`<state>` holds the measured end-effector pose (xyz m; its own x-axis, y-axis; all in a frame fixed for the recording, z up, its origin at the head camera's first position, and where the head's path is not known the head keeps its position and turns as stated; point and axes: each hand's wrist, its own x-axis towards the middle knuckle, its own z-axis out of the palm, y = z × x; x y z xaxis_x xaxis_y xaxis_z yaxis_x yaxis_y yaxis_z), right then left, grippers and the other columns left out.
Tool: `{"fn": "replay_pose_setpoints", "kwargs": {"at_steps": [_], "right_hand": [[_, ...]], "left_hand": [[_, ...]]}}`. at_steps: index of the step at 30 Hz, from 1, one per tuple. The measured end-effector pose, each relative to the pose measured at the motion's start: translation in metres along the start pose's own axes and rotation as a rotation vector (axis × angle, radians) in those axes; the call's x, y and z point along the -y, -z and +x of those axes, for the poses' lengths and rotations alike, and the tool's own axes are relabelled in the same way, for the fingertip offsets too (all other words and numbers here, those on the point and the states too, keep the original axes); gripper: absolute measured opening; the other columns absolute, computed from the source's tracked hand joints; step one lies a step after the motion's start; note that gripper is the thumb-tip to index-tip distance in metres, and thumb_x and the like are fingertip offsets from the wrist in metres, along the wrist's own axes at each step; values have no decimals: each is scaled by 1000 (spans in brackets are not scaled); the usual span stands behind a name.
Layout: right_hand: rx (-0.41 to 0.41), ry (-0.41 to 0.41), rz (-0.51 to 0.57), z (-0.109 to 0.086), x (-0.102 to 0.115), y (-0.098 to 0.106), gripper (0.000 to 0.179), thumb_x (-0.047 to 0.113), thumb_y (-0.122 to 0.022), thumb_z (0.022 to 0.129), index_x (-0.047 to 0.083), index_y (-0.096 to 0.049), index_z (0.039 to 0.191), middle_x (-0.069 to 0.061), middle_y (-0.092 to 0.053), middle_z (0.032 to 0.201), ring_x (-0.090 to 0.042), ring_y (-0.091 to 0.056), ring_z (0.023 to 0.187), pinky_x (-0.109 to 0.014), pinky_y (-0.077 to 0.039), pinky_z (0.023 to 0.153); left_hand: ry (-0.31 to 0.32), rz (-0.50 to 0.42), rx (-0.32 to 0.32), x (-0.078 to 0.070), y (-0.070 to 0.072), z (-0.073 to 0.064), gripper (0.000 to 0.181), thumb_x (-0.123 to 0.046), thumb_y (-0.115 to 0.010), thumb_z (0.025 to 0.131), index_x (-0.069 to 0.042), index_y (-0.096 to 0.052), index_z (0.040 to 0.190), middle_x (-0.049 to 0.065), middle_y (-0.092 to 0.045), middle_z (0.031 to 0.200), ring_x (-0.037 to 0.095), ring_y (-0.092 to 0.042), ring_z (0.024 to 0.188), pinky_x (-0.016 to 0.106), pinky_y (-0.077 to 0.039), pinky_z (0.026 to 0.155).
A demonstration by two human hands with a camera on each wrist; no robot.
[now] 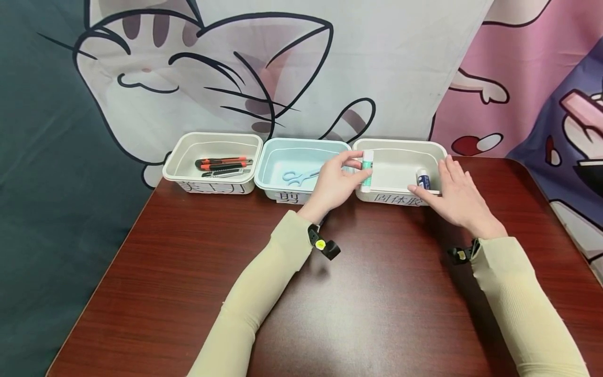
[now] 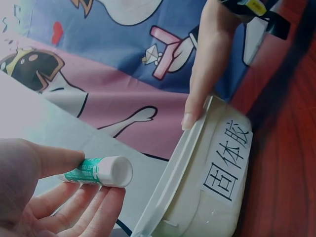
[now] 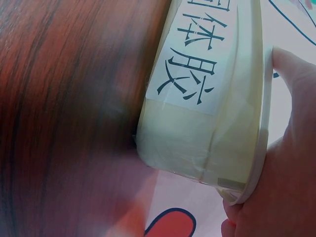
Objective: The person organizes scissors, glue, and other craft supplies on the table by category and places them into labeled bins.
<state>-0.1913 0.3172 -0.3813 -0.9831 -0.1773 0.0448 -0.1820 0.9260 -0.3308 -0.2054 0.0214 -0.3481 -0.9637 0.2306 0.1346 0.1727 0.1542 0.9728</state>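
My left hand (image 1: 333, 180) pinches a green-and-white glue stick (image 1: 367, 170) between thumb and fingers. The stick is upright over the left end of the right-hand cream bin (image 1: 393, 196); in the left wrist view its white end (image 2: 116, 171) faces the camera. Inside that bin, at the right, stands a dark blue glue stick (image 1: 423, 179) with a white cap. My right hand (image 1: 459, 196) rests at the bin's front right corner, fingers straight along the right side and thumb at the front rim. The right wrist view has the hand (image 3: 281, 163) against this rim.
A light blue bin (image 1: 270, 186) with light blue scissors (image 1: 300, 177) stands in the middle. At the left, another cream bin (image 1: 174, 167) contains several utility knives (image 1: 223, 163). All three bear paper labels, near the wooden table's (image 1: 367, 298) back edge, before a cartoon-print cloth (image 1: 400, 63).
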Motion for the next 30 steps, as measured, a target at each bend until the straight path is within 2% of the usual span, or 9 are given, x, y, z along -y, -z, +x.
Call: {"fn": "replay_pose_setpoints", "kwargs": {"at_steps": [4, 11, 14, 15, 17, 20, 22, 25, 30], "right_hand": [[0, -4, -1, 1, -1, -1, 104, 64, -50, 98, -14, -11, 156, -35, -1, 162, -42, 3, 152, -61, 2, 118], [1, -6, 2, 1, -2, -1, 105, 64, -51, 98, -14, -10, 156, -34, -1, 162, -43, 3, 152, -61, 2, 118], [-3, -3, 4, 0, -3, -1, 104, 64, -50, 98, -13, -10, 156, -34, -1, 163, -43, 2, 152, -60, 2, 118], [-5, -2, 4, -1, -2, -1, 104, 64, -50, 98, -13, -10, 156, -34, -1, 163, -43, 1, 152, -60, 2, 118], [-7, -2, 7, -1, -2, -1, 104, 64, -50, 98, -14, -10, 156, -33, -1, 163, -43, 2, 152, -59, 2, 119], [-5, -4, 9, -1, -1, -1, 104, 64, -50, 99, -14, -10, 156, -33, -1, 163, -42, 2, 152, -59, 3, 119], [-5, -3, 14, -1, -1, -1, 104, 64, -50, 98, -14, -10, 156, -33, -1, 163, -42, 3, 152, -59, 3, 119], [-4, 1, 9, -1, 0, 0, 104, 63, -50, 99, -14, -10, 156, -33, -1, 163, -42, 3, 152, -59, 3, 118], [5, -4, 7, 0, 0, 0, 105, 64, -51, 98, -14, -10, 156, -34, 0, 162, -43, 3, 152, -60, 3, 118]], "left_hand": [[44, -16, -18, -3, -5, 13, 43, -10, -77, 92, -8, -65, 133, 5, -68, 101, 18, -67, 68, 30, -59, 66], [72, 40, -12, -4, -12, 35, 44, -12, -76, 93, -9, -63, 135, 3, -66, 101, 16, -68, 70, 22, -57, 65], [79, 90, -21, -6, -17, 43, 45, -14, -76, 94, -9, -63, 137, 5, -67, 103, 16, -69, 74, 21, -57, 65], [85, 110, -18, -7, -19, 46, 47, -15, -75, 95, -8, -61, 139, 6, -68, 107, 16, -70, 78, 20, -57, 67], [97, 186, 8, -10, -21, 50, 52, -20, -70, 99, -8, -55, 146, 5, -69, 119, 14, -70, 96, 19, -54, 79], [89, 280, 83, -12, -25, 53, 59, -24, -63, 103, -7, -42, 155, 5, -62, 138, 12, -62, 119, 16, -44, 97], [68, 308, 128, -13, -26, 53, 61, -25, -59, 105, -6, -36, 158, 4, -57, 145, 10, -56, 128, 14, -37, 102], [35, 272, 149, -14, -25, 51, 62, -25, -61, 104, -5, -36, 157, 7, -56, 146, 14, -59, 126, 13, -40, 100], [8, 204, 125, -13, -20, 47, 66, -29, -69, 99, -8, -43, 155, 7, -60, 142, 16, -61, 123, 13, -44, 94]]}}
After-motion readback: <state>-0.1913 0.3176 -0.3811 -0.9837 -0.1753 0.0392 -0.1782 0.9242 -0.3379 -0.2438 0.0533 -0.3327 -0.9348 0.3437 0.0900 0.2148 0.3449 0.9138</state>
